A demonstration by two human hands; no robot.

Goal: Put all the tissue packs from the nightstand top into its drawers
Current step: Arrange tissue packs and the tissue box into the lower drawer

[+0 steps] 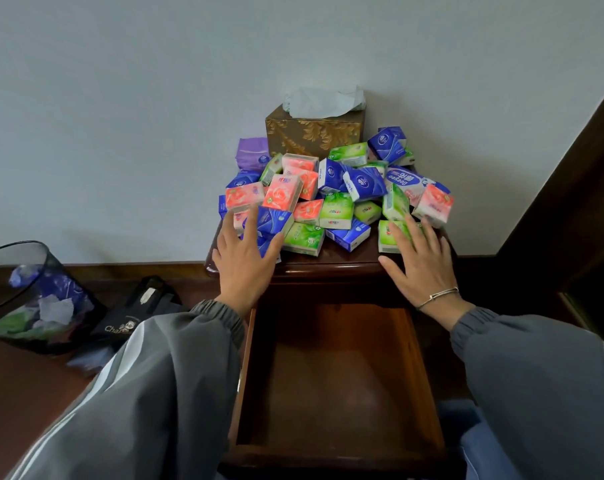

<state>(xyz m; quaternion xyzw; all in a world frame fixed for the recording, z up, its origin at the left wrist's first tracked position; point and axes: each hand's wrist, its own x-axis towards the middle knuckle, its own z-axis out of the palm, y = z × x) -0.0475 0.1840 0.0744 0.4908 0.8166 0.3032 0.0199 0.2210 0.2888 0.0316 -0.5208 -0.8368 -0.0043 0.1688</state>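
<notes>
A heap of several small tissue packs [331, 192] in blue, pink, green and purple covers the dark wooden nightstand top [331, 263]. My left hand [245, 261] reaches with straight, spread fingers onto a blue pack [273, 220] at the heap's left front. My right hand [422, 265], a thin bracelet on its wrist, lies with straight fingers against a green pack [389, 235] at the right front. Neither hand holds anything. Below them the top drawer [338, 375] stands pulled out, with nothing visible inside.
A gold-patterned tissue box [314, 133] stands behind the heap against the pale wall. On the floor to the left are a dark mesh waste bin [34, 299] with rubbish and a black bag [134, 317]. Dark wood furniture [570, 209] rises at the right.
</notes>
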